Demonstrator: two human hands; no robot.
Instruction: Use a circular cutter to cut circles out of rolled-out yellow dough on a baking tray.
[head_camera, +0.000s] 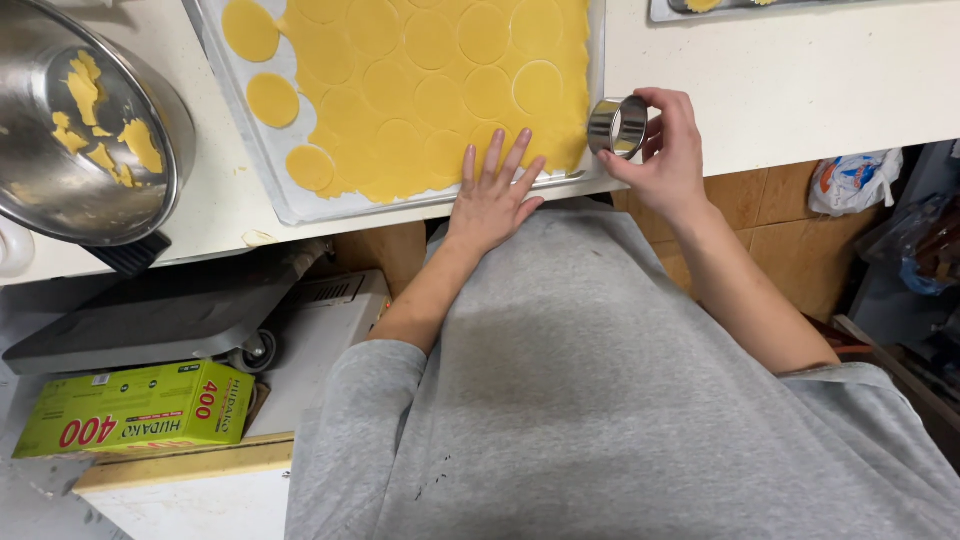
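A sheet of yellow dough (420, 90) scored with several round cut-outs lies on a metal baking tray (290, 205) on the white counter. My left hand (493, 195) rests flat, fingers spread, on the dough's near edge. My right hand (665, 150) holds a round steel ring cutter (616, 127) on its side just off the tray's right corner. Separate dough discs (272, 100) lie at the tray's left side.
A steel mixing bowl (60, 180) with dough scraps (105, 125) sits at the left on a scale. Below the counter are a green carton box (135, 408), a white appliance (320, 330) and a plastic bag (850, 182). Another tray (720, 8) shows at the top right.
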